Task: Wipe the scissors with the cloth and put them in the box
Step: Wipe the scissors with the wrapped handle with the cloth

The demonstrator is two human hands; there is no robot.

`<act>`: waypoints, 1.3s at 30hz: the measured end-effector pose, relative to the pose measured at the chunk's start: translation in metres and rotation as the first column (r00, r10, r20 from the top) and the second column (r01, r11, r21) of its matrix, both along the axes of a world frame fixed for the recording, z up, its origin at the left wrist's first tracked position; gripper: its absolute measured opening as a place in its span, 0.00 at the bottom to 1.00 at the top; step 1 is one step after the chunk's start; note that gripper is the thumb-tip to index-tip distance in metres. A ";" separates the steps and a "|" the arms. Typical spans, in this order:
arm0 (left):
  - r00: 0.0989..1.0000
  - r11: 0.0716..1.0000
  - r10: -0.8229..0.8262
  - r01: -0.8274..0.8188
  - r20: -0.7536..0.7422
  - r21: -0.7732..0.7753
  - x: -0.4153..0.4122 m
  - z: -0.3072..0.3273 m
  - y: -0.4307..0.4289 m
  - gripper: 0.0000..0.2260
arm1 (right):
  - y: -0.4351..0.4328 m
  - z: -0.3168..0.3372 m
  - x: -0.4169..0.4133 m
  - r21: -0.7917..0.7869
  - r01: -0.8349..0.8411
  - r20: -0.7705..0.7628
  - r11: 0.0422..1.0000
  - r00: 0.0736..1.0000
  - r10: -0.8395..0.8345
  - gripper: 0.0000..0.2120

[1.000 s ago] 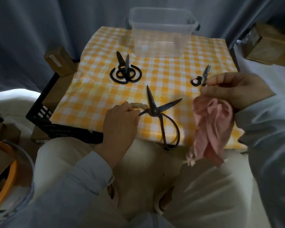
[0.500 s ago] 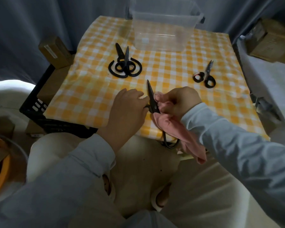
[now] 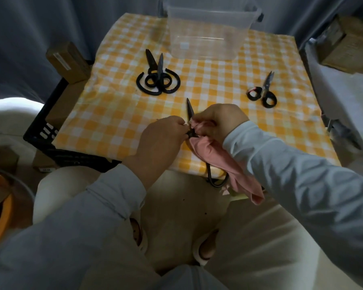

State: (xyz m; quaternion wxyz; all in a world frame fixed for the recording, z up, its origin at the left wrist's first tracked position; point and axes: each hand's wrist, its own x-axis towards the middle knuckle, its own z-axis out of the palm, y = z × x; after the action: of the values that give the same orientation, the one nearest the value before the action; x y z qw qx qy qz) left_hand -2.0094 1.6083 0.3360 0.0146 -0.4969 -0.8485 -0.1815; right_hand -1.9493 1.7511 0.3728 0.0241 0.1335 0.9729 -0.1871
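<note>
Since a second earlier the right hand point(image 3: 220, 120) had come across from the right side of the table with the pink cloth point(image 3: 224, 162) and closed in on the large black scissors point(image 3: 189, 109), whose splayed blade was now hidden under the fabric. That hand had its fingers curled round the bunched cloth at the blades, the rest of the cloth trailing down over the table's near edge. The left hand point(image 3: 161, 139) pinched the scissors near the pivot, fingers curled. One blade pointed away from the person; a handle loop hung past the edge of the yellow checked tablecloth point(image 3: 117, 114). The clear plastic box point(image 3: 208, 36) stood at the far side, well apart. Two stacked black scissors point(image 3: 157, 78) lay in front of it to the left, small scissors point(image 3: 262, 93) to the right
</note>
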 end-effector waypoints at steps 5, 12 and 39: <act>0.997 0.996 0.062 -0.058 0.052 -0.070 0.001 0.004 0.001 0.19 | -0.001 -0.003 0.003 0.184 -0.159 0.111 0.970 0.984 0.140 0.14; 0.996 0.995 0.066 -0.061 0.065 -0.078 -0.002 0.001 0.002 0.15 | 0.006 0.002 0.013 0.137 -0.134 -0.012 0.981 0.991 0.137 0.09; 0.998 1.000 0.019 -0.018 0.062 -0.018 -0.006 0.002 -0.001 0.15 | -0.001 0.002 -0.001 0.098 0.003 0.032 0.995 0.999 -0.006 0.10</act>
State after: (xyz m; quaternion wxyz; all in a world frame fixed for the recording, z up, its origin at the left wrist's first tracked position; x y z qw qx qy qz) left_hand -2.0155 1.6068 0.3382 -0.0146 -0.4832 -0.8547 -0.1894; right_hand -1.9503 1.7505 0.3744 0.0328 0.1399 0.9801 -0.1369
